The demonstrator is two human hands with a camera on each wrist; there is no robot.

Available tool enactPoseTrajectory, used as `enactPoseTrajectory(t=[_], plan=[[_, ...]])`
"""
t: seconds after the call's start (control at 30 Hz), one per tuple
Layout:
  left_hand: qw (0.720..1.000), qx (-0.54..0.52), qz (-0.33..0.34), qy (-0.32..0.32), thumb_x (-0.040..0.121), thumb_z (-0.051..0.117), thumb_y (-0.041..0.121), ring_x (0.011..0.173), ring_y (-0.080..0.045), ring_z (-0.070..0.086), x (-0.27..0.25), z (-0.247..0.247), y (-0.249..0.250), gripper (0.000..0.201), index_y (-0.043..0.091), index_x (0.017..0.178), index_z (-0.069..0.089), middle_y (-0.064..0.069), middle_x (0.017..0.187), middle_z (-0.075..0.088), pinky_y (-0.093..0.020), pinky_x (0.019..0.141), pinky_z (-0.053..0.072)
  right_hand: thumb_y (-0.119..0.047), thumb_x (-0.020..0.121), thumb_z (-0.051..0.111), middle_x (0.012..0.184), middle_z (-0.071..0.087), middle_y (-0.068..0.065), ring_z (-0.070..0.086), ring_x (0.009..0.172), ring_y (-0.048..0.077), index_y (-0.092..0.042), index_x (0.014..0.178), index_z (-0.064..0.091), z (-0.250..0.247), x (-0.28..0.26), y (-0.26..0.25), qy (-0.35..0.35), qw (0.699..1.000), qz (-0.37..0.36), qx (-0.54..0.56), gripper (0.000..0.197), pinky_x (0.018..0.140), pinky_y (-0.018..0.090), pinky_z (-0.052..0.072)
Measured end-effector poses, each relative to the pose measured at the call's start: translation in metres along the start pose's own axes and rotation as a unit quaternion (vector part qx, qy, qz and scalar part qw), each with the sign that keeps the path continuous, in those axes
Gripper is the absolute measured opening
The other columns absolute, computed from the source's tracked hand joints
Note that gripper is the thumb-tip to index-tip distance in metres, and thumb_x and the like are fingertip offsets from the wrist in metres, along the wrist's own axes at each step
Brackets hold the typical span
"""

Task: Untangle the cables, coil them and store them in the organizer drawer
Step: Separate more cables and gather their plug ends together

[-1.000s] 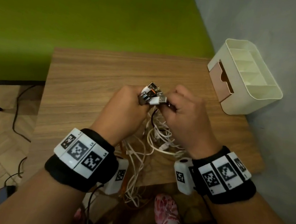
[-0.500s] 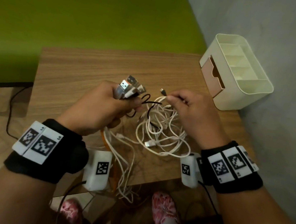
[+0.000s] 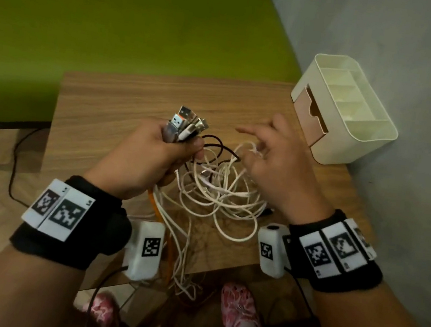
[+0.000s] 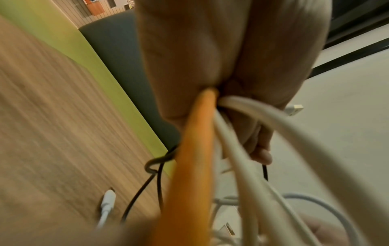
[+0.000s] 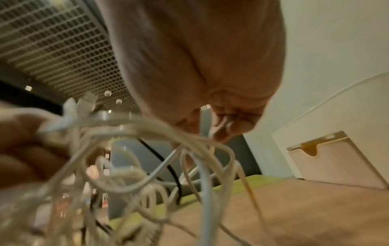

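Note:
My left hand (image 3: 152, 155) grips a bundle of USB plugs (image 3: 183, 126) in its fist, plugs pointing up. An orange cable (image 3: 154, 204) and white cables hang from the fist (image 4: 210, 50) down over the table's near edge. The tangle of white cables (image 3: 219, 191) lies on the wooden table (image 3: 135, 98) between my hands, with a thin black cable (image 3: 216, 147) looped in it. My right hand (image 3: 277, 166) hovers over the tangle, its index finger stretched out. Its other fingers (image 5: 221, 123) pinch one white cable strand (image 5: 205, 119). The cream organizer (image 3: 347, 150) stands at the far right, its pink drawer (image 3: 311, 115) slightly pulled out.
A green mat (image 3: 117, 27) lies beyond the table. A grey wall (image 3: 411, 79) runs close along the right side behind the organizer. Feet in pink shoes (image 3: 238, 317) are under the near table edge. A black cord (image 3: 14, 164) trails on the floor at left.
My hands have come apart. The right hand let go of the plug bundle, moved right and took up a white strand. The left hand keeps the plugs.

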State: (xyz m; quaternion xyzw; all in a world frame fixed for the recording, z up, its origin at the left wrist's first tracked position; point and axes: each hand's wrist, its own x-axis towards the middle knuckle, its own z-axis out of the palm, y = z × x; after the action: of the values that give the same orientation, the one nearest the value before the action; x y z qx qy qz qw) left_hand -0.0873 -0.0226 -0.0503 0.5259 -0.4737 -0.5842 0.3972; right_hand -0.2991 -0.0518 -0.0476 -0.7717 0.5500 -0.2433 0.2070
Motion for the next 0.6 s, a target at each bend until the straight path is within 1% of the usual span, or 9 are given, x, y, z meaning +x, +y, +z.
enactPoseTrajectory(t=[0.07,0.1,0.17,0.23,0.27,0.37,0.43,0.5,0.6], plan=[[1.000,-0.003,0.010,0.001,0.091,0.065,0.022,0.043,-0.013,0.019,0.000,0.000,-0.001,0.023,0.010,0.071,0.067,0.001,0.050,0.029,-0.021,0.044,0.017,-0.013,0.088,0.070,0.106,0.058,-0.009,0.057,0.094,0.002,-0.023,0.114,0.069,0.000,-0.001,-0.012,-0.005,0.990,-0.042,0.137,0.027,0.072,0.013,0.046],[1.000,-0.007,0.014,0.003,0.087,0.066,0.025,0.043,-0.013,0.019,0.001,0.001,-0.001,0.022,0.013,0.069,0.069,0.000,0.050,0.028,-0.022,0.045,0.018,-0.013,0.088,0.071,0.103,0.062,-0.008,0.059,0.096,0.004,-0.020,0.109,0.070,0.002,-0.002,-0.015,-0.006,0.983,-0.054,0.176,0.022,0.074,0.015,0.048],[1.000,-0.015,0.024,0.001,0.083,0.063,0.030,0.044,-0.013,0.018,0.000,0.003,0.000,0.022,0.015,0.067,0.070,0.000,0.050,0.028,-0.022,0.045,0.019,-0.014,0.089,0.070,0.097,0.064,-0.008,0.060,0.093,0.005,-0.017,0.102,0.072,0.007,-0.004,-0.016,-0.004,0.978,-0.066,0.200,0.013,0.073,0.015,0.047],[0.998,-0.044,0.040,-0.014,0.084,0.061,0.028,0.043,-0.012,0.019,-0.002,0.006,0.003,0.023,0.015,0.067,0.068,0.001,0.050,0.027,-0.020,0.044,0.020,-0.018,0.092,0.067,0.092,0.064,-0.010,0.059,0.088,0.002,-0.016,0.098,0.071,0.011,-0.003,-0.012,-0.016,0.981,-0.053,0.185,0.007,0.071,0.011,0.043],[0.996,-0.069,0.048,-0.024,0.085,0.060,0.026,0.042,-0.011,0.019,-0.004,0.006,0.005,0.023,0.015,0.067,0.067,0.001,0.051,0.026,-0.019,0.042,0.020,-0.021,0.093,0.066,0.089,0.064,-0.010,0.058,0.084,0.000,-0.016,0.097,0.070,0.012,-0.002,-0.009,-0.034,0.984,-0.042,0.169,0.008,0.069,0.010,0.041],[0.984,-0.171,0.049,-0.029,0.086,0.054,0.022,0.040,-0.005,0.020,-0.010,0.001,0.013,0.026,0.016,0.063,0.065,0.004,0.052,0.026,-0.013,0.038,0.019,-0.026,0.095,0.062,0.081,0.060,-0.010,0.053,0.073,-0.003,-0.013,0.096,0.068,0.018,0.001,0.005,-0.096,0.991,-0.017,0.089,0.015,0.062,0.008,0.036],[0.974,-0.221,0.052,-0.022,0.089,0.051,0.022,0.039,-0.001,0.021,-0.012,-0.007,0.016,0.026,0.015,0.066,0.061,0.006,0.052,0.028,-0.010,0.035,0.019,-0.027,0.097,0.059,0.079,0.058,-0.010,0.050,0.071,-0.001,-0.011,0.096,0.066,0.017,0.003,0.013,-0.102,0.994,0.002,0.042,0.018,0.061,0.007,0.035],[0.976,-0.212,0.055,-0.002,0.095,0.048,0.020,0.039,-0.001,0.022,-0.012,-0.016,0.017,0.025,0.013,0.072,0.056,0.007,0.053,0.030,-0.011,0.035,0.018,-0.030,0.098,0.057,0.079,0.058,-0.010,0.050,0.070,0.000,-0.016,0.094,0.065,0.012,0.004,0.018,-0.088,0.995,0.026,0.028,0.016,0.059,0.008,0.033],[0.991,-0.098,0.024,0.084,0.099,0.050,0.017,0.042,-0.005,0.024,-0.007,-0.021,0.008,0.025,0.011,0.076,0.059,0.005,0.054,0.037,-0.018,0.039,0.019,-0.034,0.096,0.060,0.078,0.062,-0.011,0.053,0.068,-0.004,-0.030,0.089,0.065,0.003,0.003,0.017,-0.060,0.992,0.061,0.095,0.009,0.056,0.008,0.035]])
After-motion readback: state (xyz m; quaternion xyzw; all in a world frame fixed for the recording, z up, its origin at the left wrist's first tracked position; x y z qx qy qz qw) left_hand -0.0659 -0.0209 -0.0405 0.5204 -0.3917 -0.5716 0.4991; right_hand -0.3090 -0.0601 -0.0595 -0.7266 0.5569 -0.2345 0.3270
